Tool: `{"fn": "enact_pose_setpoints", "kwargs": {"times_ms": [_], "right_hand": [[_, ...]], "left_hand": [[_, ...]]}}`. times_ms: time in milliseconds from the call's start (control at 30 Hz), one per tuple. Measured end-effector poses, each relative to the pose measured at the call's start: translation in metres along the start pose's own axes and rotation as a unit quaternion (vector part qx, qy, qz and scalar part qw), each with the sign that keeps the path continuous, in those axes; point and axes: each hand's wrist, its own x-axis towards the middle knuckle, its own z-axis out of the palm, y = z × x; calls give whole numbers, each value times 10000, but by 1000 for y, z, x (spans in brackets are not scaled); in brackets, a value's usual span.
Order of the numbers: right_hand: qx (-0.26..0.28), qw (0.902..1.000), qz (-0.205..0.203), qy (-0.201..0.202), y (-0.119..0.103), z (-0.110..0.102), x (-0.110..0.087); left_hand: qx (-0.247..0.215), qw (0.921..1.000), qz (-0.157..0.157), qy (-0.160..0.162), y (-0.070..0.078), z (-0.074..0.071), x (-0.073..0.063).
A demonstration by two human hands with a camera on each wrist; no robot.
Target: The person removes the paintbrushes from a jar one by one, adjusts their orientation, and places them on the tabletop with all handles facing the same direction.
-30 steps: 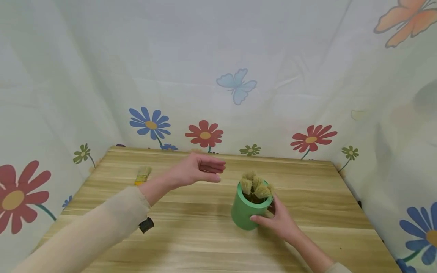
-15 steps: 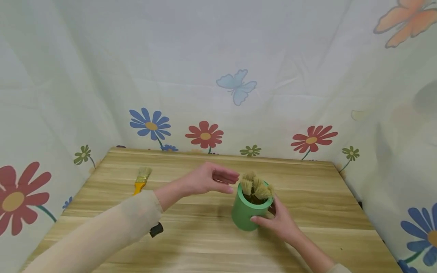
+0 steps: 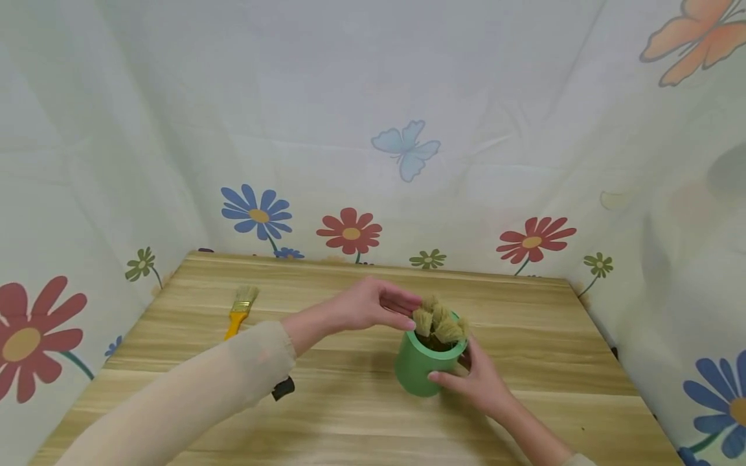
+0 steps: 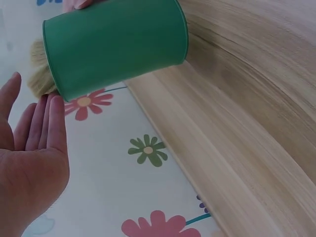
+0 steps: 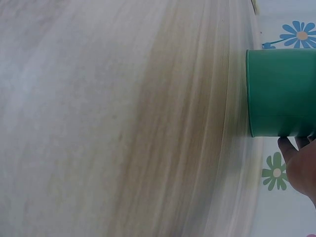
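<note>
A green cylindrical holder (image 3: 419, 369) stands on the wooden table, with several brushes (image 3: 447, 329) in it, bristles up; their handles are hidden inside. My right hand (image 3: 482, 385) grips the holder's right side, the thumb across its front. At the rim's left side is my left hand (image 3: 373, 307), fingers extended and thumb apart, holding nothing. The left wrist view shows the fingertips of the left hand (image 4: 37, 158) right by the bristles (image 4: 40, 74) and the rim; I cannot tell whether they touch. Part of the holder (image 5: 284, 94) appears in the right wrist view.
One flat paintbrush (image 3: 237, 316) with an orange handle lies on the left of the wooden table (image 3: 524, 330), beyond my left forearm. A small black piece (image 3: 283, 388) sits under the left sleeve. Behind the table hangs a white curtain (image 3: 291, 97) with flowers and butterflies.
My left hand has moved right and slightly down, from over the table to the holder's rim, uncovering more of the lying paintbrush. My right hand and the holder have stayed in place.
</note>
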Motion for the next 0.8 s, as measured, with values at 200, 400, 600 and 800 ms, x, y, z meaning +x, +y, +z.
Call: {"fn": "enact_pose_setpoints", "kwargs": {"times_ms": [200,400,600,800], "right_hand": [[-40,9999,-113,-40,2,-1,-1],[-42,9999,-152,12,3,-1,1],[-13,9997,-227,-23,3,-2,2],[8,9998,-190,-19,5,-2,1]], "left_hand": [[-2,9998,142,-103,4,5,7],[58,9996,266,-65,6,9,9],[221,9991,348,18,5,13,12],[400,9981,452,114,3,18,14]]}}
